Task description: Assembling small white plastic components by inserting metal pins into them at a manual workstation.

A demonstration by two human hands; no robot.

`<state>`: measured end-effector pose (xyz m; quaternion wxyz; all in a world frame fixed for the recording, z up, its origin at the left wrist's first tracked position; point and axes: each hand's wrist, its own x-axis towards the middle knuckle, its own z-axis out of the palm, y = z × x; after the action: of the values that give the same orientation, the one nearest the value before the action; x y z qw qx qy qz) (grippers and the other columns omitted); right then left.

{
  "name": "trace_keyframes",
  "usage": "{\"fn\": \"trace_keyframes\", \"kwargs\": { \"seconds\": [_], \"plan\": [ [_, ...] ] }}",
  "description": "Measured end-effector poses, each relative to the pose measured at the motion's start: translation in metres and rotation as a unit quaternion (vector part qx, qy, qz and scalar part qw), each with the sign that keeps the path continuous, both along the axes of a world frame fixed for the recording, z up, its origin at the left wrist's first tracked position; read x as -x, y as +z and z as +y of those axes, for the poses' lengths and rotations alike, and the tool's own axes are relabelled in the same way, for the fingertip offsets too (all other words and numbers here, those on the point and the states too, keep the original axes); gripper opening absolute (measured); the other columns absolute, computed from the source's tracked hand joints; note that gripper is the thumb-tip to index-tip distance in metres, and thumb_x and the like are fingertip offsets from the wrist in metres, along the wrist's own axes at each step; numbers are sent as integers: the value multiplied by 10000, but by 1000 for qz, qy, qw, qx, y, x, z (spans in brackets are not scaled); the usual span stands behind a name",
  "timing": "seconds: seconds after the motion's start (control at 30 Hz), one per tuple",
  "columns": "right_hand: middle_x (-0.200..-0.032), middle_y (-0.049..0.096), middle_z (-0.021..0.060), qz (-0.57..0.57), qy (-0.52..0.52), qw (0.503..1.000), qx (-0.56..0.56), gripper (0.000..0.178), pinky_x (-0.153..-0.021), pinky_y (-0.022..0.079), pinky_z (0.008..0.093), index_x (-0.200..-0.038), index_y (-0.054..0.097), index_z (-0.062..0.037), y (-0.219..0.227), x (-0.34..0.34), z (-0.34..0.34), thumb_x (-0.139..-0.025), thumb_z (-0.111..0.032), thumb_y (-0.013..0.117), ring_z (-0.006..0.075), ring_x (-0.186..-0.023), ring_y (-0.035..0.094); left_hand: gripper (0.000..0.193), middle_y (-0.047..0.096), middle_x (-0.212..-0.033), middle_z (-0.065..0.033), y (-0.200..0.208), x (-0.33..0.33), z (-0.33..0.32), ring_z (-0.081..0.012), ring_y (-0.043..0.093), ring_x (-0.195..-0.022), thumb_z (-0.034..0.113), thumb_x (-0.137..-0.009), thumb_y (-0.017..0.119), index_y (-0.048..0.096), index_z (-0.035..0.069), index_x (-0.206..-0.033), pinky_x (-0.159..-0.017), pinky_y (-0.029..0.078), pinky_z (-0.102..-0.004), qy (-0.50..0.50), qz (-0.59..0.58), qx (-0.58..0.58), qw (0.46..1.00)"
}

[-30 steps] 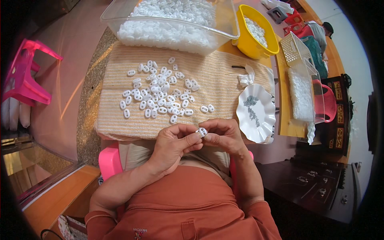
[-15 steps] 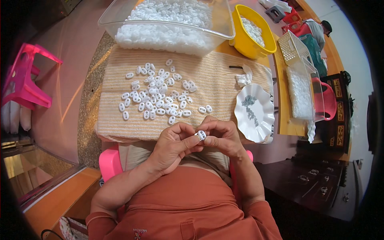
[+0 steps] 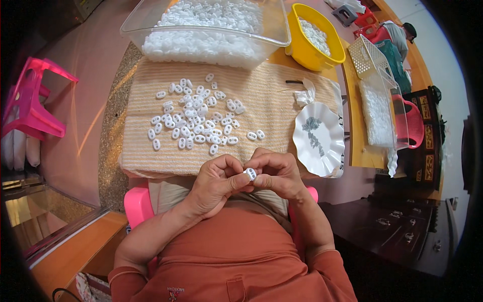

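Note:
Between my fingertips, close to the near edge of the table, is a small white oval plastic piece with two dark holes (image 3: 250, 174). My left hand (image 3: 220, 180) pinches it from the left, while the thumb and fingers of my right hand (image 3: 274, 173) close on its other side. Beyond the hands, a loose heap of similar white two-holed pieces (image 3: 193, 118) lies on the striped cloth (image 3: 266, 100). To the right stands a white wavy-rimmed plate (image 3: 332, 151) holding small dark grey bits (image 3: 315, 137), too small to name.
A clear bin (image 3: 206, 48) full of white pieces stands at the back, beside a yellow tub (image 3: 322, 60). A crumpled white wrapper (image 3: 305, 95) lies behind the plate. Another clear bin (image 3: 378, 116) stands right. A pink stool (image 3: 35, 108) is left; a person (image 3: 395, 40) is far right.
The piece between my fingertips has turned slightly, showing its two holes at another angle. Both hands stay nearly in place. The whole view has shifted a little.

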<state>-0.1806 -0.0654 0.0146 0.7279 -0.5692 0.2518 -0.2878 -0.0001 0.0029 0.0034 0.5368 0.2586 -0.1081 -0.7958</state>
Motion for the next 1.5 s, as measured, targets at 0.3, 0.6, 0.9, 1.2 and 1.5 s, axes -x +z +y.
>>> {"fn": "trace_keyframes", "kwargs": {
  "seconds": [0.3,0.6,0.9,1.2,1.5],
  "plan": [
    [-908,582,90,16,13,999,45,268,-685,522,243,-1061,643,50,5,-1,2,-803,-2,695,139,-787,588,93,643,-834,-73,-3,1,1,-148,656,-743,30,-850,667,574,32,-857,-690,578,-257,1,1,35,999],
    [-862,574,37,35,-25,997,60,296,-678,422,210,-1096,646,23,10,-3,4,-810,-36,695,99,-771,525,69,637,-842,-53,-3,-4,-4,-143,642,-779,37,-857,660,598,29,-888,-735,572,-272,-18,1,24,1000],
    [-872,567,37,49,-36,995,83,296,-668,398,213,-1101,643,22,10,-5,6,-817,-49,691,98,-769,504,81,636,-885,-43,-4,-5,-5,-126,636,-833,112,-914,601,589,48,-962,-758,571,-274,-19,46,21,999],
    [-919,576,65,59,-36,990,127,290,-711,442,226,-1107,628,31,6,-2,5,-824,-12,675,122,-823,559,107,639,-899,-45,-4,-4,-5,-130,639,-845,147,-931,580,591,54,-982,-760,575,-285,-21,60,9,998],
    [-932,576,83,66,-40,986,151,283,-699,479,235,-1103,624,33,4,-2,4,-825,8,669,143,-838,597,114,637,-918,-40,-5,-4,-5,-131,638,-860,147,-928,585,592,55,-995,-762,576,-290,-20,68,14,997]
  ]
}}
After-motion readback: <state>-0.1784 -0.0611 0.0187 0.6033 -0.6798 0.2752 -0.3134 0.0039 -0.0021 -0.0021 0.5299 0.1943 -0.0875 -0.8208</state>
